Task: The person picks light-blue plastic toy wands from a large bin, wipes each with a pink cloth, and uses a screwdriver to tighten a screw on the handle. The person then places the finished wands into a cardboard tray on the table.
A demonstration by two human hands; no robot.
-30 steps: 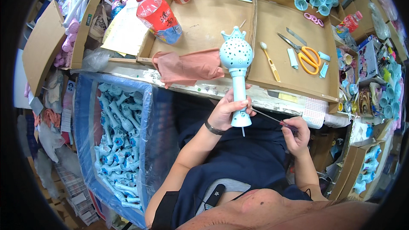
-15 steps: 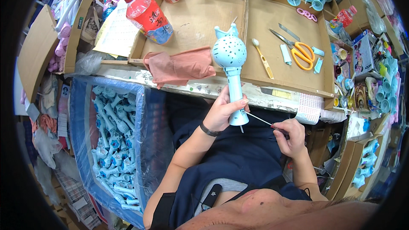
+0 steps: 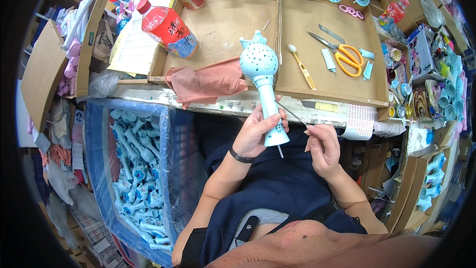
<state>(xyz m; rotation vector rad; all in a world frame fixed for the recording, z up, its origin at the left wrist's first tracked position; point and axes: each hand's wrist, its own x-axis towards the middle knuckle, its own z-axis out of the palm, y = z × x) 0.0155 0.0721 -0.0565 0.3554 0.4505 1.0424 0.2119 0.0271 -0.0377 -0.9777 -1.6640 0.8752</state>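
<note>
Pale-blue plastic wand with crowned, pierced globe (image 3: pixel 266 92): tilted, at the front edge of the surface (image 3: pixel 144 92), handle gripped in my left hand (image 3: pixel 257 131). Thin metal rod (image 3: pixel 293 114): pinched in my right hand (image 3: pixel 323 146), tip by the handle, contact unclear. Risk: loose left grip could let the wand roll, tip skidding into fingers. Crumpled salmon-pink cloth (image 3: pixel 206 83): left of the globe.
</note>
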